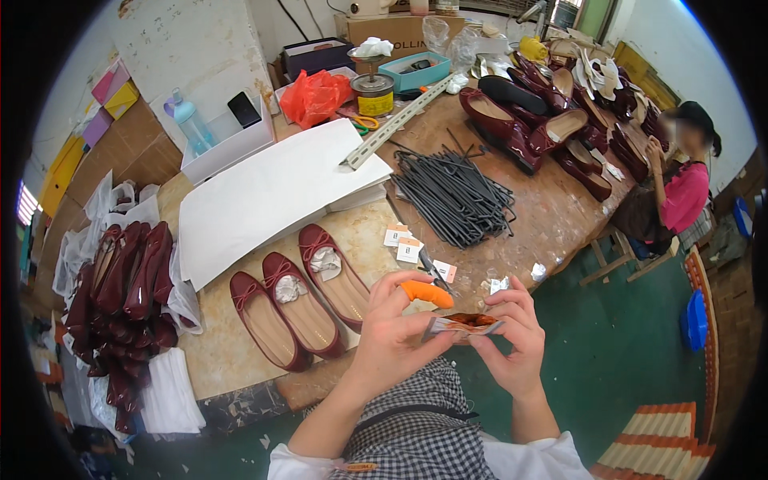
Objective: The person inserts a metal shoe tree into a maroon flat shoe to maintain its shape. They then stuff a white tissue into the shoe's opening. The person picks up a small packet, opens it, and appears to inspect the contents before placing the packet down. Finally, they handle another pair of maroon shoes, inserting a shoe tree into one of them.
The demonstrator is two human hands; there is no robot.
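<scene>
Head cam: L hand [392, 328] & R hand [514, 340] fingers gripped 1 small item [464, 326], poss. an opened packet; 3 red flats [308, 322], 3 tags [409, 250] lay nearby on worktop [216, 340].

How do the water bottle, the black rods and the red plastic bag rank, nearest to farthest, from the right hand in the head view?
From the right hand:
1. Black rods: ahead and slightly left, on the table.
2. Red plastic bag: farther back, to the left.
3. Water bottle: farthest left.
</scene>
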